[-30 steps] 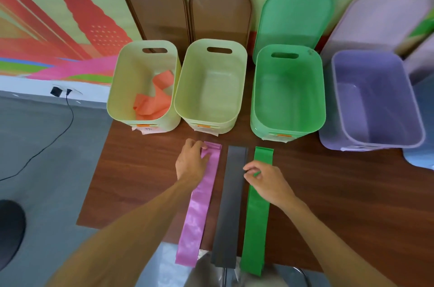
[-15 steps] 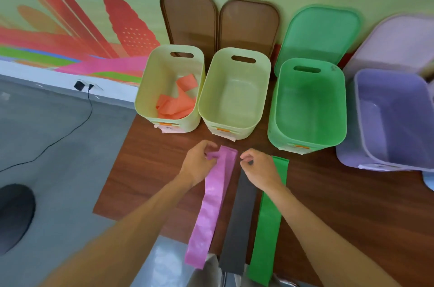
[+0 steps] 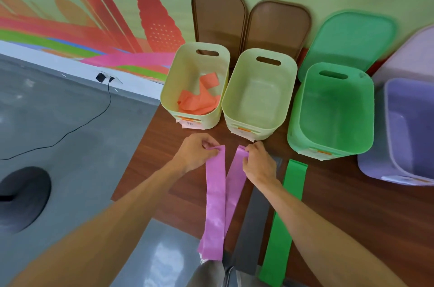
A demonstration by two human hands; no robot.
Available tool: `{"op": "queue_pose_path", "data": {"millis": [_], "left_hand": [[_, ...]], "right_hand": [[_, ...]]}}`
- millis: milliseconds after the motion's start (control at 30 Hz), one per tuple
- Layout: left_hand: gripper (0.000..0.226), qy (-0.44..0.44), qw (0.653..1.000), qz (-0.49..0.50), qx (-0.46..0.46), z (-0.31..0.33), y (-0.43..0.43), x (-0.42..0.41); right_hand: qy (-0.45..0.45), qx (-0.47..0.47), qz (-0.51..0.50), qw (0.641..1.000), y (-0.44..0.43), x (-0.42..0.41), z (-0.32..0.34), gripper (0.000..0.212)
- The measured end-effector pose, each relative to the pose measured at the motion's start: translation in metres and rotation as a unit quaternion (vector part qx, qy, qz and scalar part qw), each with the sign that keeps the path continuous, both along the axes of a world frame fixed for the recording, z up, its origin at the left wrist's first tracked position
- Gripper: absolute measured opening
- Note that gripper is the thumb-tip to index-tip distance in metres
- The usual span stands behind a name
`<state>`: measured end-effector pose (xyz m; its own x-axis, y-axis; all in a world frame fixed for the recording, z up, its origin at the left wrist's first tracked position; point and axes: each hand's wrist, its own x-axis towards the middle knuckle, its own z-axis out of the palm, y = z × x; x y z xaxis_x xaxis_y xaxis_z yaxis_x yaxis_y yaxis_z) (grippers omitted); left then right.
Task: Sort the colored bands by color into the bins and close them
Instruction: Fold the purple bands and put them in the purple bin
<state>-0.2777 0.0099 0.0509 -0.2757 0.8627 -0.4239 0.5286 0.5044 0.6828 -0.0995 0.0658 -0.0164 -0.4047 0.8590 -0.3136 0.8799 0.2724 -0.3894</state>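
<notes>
I see left hand (image 3: 197, 154) and right hand (image 3: 258, 164) holding the pink band (image 3: 215, 193) spread.
Each grip pinches 1 layer's end; orange bands (image 3: 197, 105) lie in the leftmost bin (image 3: 185, 75).

Pink band (image 3: 215, 195): loop, top end spread into two strips, pinched by left hand (image 3: 196, 154) and right hand (image 3: 258, 163). Grey band (image 3: 254, 216) and green band (image 3: 285, 211): flat, side by side to its right. Orange band (image 3: 199, 101): crumpled in leftmost cream bin (image 3: 169, 89). Second cream bin (image 3: 291, 89), green bin (image 3: 335, 108), purple bin (image 3: 411, 122): open. Brown lids (image 3: 218, 19), green lid (image 3: 352, 38), purple lid (image 3: 408, 59): leaning upright behind.
</notes>
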Motion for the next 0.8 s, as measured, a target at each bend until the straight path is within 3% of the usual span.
{"op": "queue_pose_path", "data": {"millis": [300,433,533,633,800], "left_hand": [[0.006,-0.04,0.997,0.058,0.036,0.031,0.015,-0.006],[0.006,-0.052,0.998,0.006,0.025,0.041,0.01,-0.007],[0.007,-0.015,0.999,-0.036,0.022,0.051,0.006,-0.007],[0.006,0.008,0.997,-0.058,0.04,0.07,0.003,-0.005],[0.01,-0.043,0.99,-0.088,0.1,0.113,-0.003,0.004]], "right_hand": [[-0.057,0.099,0.031,0.993,0.008,-0.016,0.007,0.015],[-0.032,0.099,0.046,0.994,0.002,-0.008,0.025,0.01],[-0.014,0.071,0.043,0.996,-0.002,0.003,0.047,0.019],[-0.015,0.054,0.061,0.997,-0.009,0.013,0.074,0.013],[0.013,0.081,0.078,0.994,-0.034,0.026,0.127,0.014]]}}
